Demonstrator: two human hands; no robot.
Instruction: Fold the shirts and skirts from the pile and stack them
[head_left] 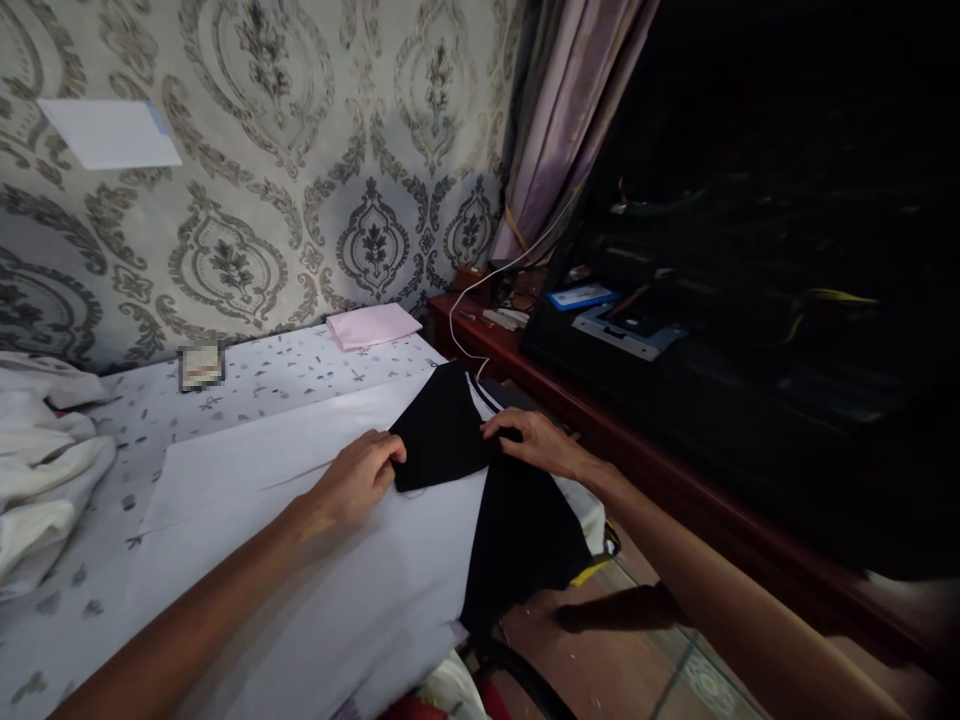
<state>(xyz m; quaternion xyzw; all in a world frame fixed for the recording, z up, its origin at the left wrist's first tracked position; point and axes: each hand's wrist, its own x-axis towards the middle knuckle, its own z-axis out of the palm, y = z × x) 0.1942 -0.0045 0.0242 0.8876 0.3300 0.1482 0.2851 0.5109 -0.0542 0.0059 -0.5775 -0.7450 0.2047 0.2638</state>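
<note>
A piece of black fabric [442, 430] lies on white cloth [300, 560] spread over the patterned bed or table cover. My left hand [365, 470] has its fingers curled on the left edge of the black piece. At its right edge, my right hand [532, 440] pinches the fabric between thumb and fingers. Below my right hand, a second stretch of black fabric [517, 530] hangs over the edge of the white cloth; whether it joins the upper piece cannot be seen. A thin black-and-white strip [484, 393] shows just above my right fingers.
A folded pink cloth [375, 326] lies at the back, and a small blurred card [202, 366] farther left. Crumpled white fabric [37, 470] sits at the left edge. On the right stands a dark red cabinet [555, 385] with a large black casing and a white cable [452, 320].
</note>
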